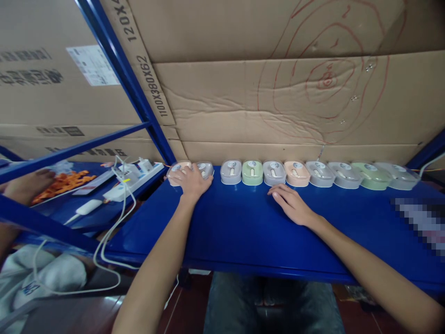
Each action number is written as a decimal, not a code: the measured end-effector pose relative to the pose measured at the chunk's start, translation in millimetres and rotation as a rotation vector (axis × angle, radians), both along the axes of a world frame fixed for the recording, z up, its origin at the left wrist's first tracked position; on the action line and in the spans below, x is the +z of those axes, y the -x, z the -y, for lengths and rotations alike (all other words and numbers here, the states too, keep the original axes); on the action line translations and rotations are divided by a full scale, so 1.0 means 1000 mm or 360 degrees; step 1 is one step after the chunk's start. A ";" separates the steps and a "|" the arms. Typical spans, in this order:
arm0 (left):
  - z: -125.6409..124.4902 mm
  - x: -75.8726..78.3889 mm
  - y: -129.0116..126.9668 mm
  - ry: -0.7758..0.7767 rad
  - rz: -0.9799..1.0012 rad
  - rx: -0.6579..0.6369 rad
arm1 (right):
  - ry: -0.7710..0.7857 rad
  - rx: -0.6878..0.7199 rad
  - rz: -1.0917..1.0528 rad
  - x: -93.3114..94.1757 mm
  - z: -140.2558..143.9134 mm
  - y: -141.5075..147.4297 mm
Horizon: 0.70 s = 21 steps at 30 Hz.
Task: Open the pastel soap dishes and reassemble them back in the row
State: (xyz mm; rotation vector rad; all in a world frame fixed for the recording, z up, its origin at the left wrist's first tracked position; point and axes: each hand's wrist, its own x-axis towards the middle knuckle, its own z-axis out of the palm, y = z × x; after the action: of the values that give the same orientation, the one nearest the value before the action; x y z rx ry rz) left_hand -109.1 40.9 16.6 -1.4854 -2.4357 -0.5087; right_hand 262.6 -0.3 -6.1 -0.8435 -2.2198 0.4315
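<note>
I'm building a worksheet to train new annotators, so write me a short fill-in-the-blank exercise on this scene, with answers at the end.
1. The left hand partly covers the peach, rounded plastic box at the row's ____ end.
2. Under the right hand is a smooth tabletop coloured ____.
3. The leftmost green, rounded plastic box stands between two boxes coloured ____.
4. The brown cardboard sheet behind the row bears rings drawn in ____.

Missing words: left; blue; grey; red.
</note>
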 end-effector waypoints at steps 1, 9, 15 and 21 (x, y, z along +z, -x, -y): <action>0.000 0.000 0.000 0.0003 -0.0002 0.0004 | 0.0001 -0.0001 0.0002 0.000 0.000 0.000; 0.007 0.008 -0.008 0.0061 -0.0014 0.0003 | -0.0010 -0.0010 0.0036 0.003 0.002 0.001; 0.019 0.021 -0.018 0.0192 0.0010 0.0033 | -0.0014 -0.0008 0.0046 0.003 0.001 0.001; 0.028 0.029 -0.028 0.0254 0.0001 0.0059 | -0.0010 -0.0009 0.0049 0.005 0.003 0.002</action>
State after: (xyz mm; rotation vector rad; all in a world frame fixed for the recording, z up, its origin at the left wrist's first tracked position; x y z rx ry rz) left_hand -81.1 12.8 45.4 -1.4962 -2.5515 -0.3139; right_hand 260.9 -3.0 -0.9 -0.8585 -2.2452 0.4110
